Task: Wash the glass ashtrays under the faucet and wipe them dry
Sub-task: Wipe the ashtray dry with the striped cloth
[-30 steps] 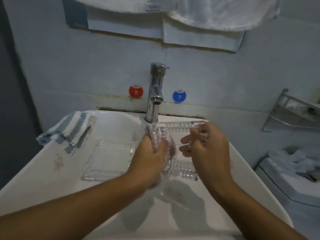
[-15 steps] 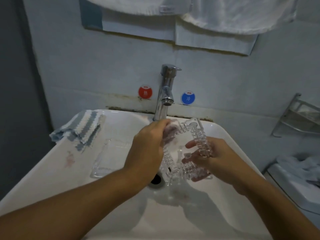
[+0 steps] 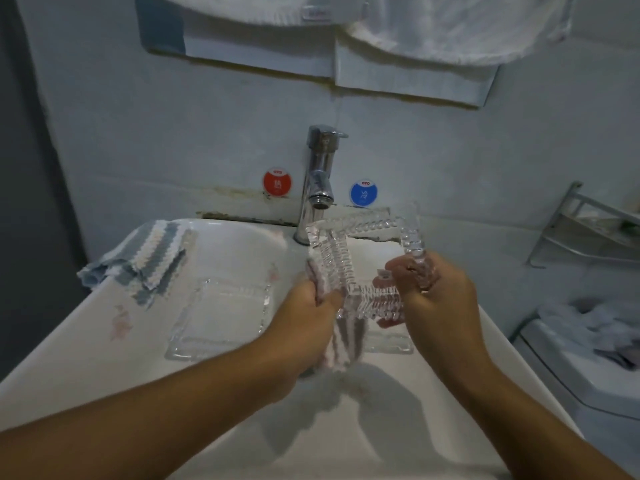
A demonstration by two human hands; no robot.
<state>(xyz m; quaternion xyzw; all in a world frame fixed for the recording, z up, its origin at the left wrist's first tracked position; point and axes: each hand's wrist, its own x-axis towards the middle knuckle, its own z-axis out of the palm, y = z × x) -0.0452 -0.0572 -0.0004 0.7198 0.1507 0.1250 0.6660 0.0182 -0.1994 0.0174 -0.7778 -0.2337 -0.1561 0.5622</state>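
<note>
A square glass ashtray [image 3: 367, 230] with ribbed walls is tilted up on edge over the white basin [image 3: 242, 393], just below the chrome faucet [image 3: 318, 181]. My right hand [image 3: 436, 296] grips its right wall. My left hand [image 3: 304, 320] presses a pink-and-white striped cloth [image 3: 343, 337] against its left wall; the cloth hangs down below the hand. A second glass ashtray [image 3: 218, 317] lies flat on the basin's left side. Part of another glass piece [image 3: 391, 341] shows under my right hand. No water stream is visible.
A blue-and-white striped cloth [image 3: 145, 261] lies on the basin's back left rim. Red [image 3: 277, 183] and blue [image 3: 364, 194] stickers flank the faucet. White towels [image 3: 433, 26] hang above. A metal wall rack [image 3: 588, 226] and a toilet tank [image 3: 588, 355] with crumpled cloths stand at the right.
The ashtray has been lifted and turned more upright near the spout. My left hand with the cloth has dropped from its top corner to its lower left wall.
</note>
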